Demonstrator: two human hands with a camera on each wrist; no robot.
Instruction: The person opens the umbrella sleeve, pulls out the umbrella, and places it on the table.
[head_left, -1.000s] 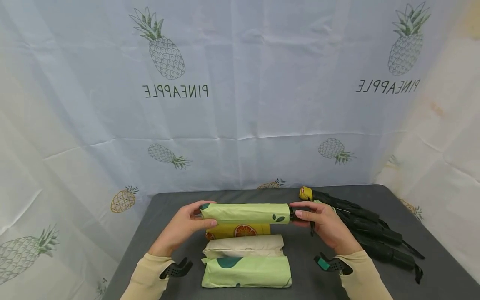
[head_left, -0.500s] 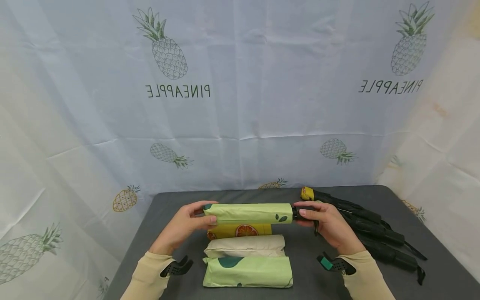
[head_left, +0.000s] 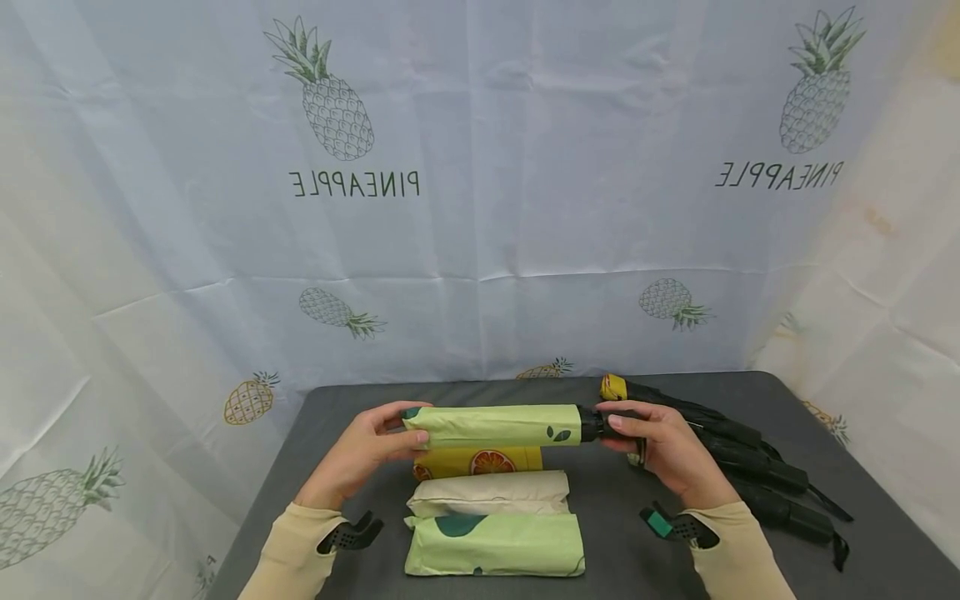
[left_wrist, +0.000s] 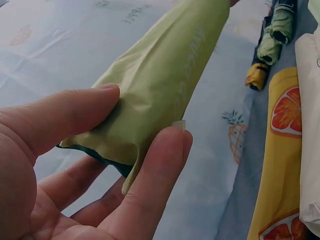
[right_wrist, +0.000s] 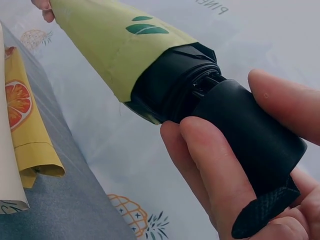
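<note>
A light green umbrella sleeve (head_left: 491,426) lies level in the air between both hands in the head view. My left hand (head_left: 369,448) pinches its left end, thumb (left_wrist: 95,107) on one side and fingers on the other. Out of the sleeve's right mouth sticks a folded black umbrella (head_left: 591,423), most of which the fabric hides. My right hand (head_left: 667,454) grips its black handle (right_wrist: 252,132), from which a short black wrist strap (right_wrist: 265,210) hangs. Below the held sleeve lie a yellow orange-print sleeve (head_left: 510,461), a cream sleeve (head_left: 491,493) and another green sleeve (head_left: 495,546).
Several folded black umbrellas (head_left: 757,462) lie side by side on the right of the dark grey table (head_left: 337,408), one with a yellow end (head_left: 612,387). A pale pineapple-print curtain (head_left: 480,208) hangs behind and at both sides.
My right hand has drawn the umbrella handle rightward, and more black now shows beyond the sleeve's mouth. The left hand keeps its pinch on the sleeve's end, almost in place.
</note>
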